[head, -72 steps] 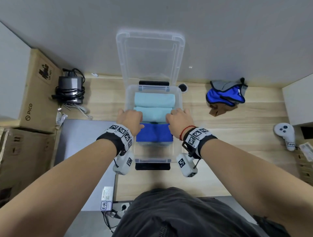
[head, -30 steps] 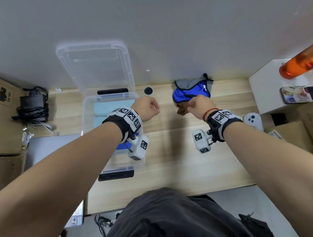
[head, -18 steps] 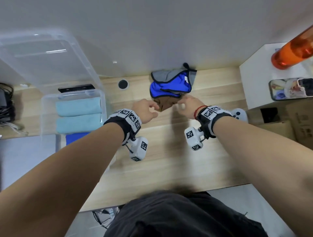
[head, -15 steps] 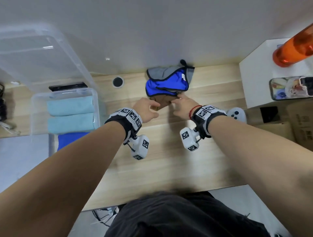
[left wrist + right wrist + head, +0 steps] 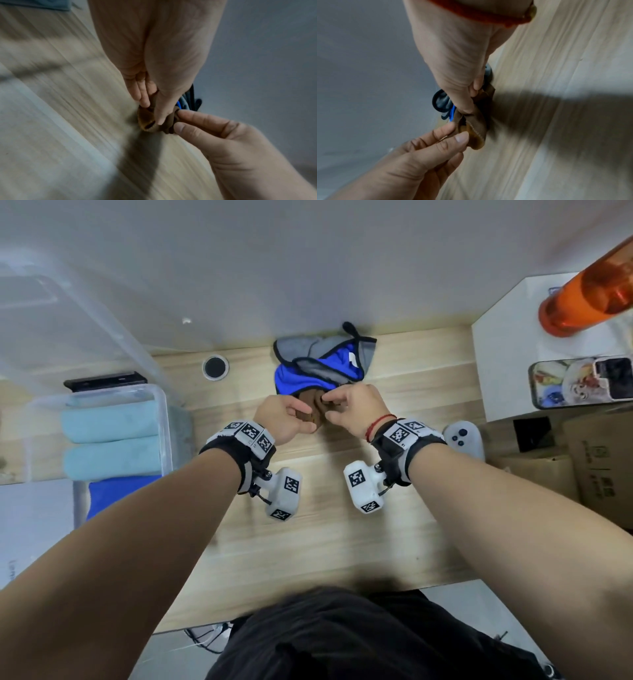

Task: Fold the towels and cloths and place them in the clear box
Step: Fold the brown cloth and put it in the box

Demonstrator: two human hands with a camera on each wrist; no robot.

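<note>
where they only reached half a second ago, both hands' fingers (image 5: 192, 117) now pinched on the brown cloth (image 5: 310, 414)

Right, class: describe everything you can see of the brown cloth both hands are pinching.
The brown cloth is small, soft and crumpled, with a stitched hem and a lighter tan patch showing in the wrist views. It lies bunched on the wooden desk, its far part tucked under the blue and grey cloth. The left hand and right hand each pinch an edge.
</note>
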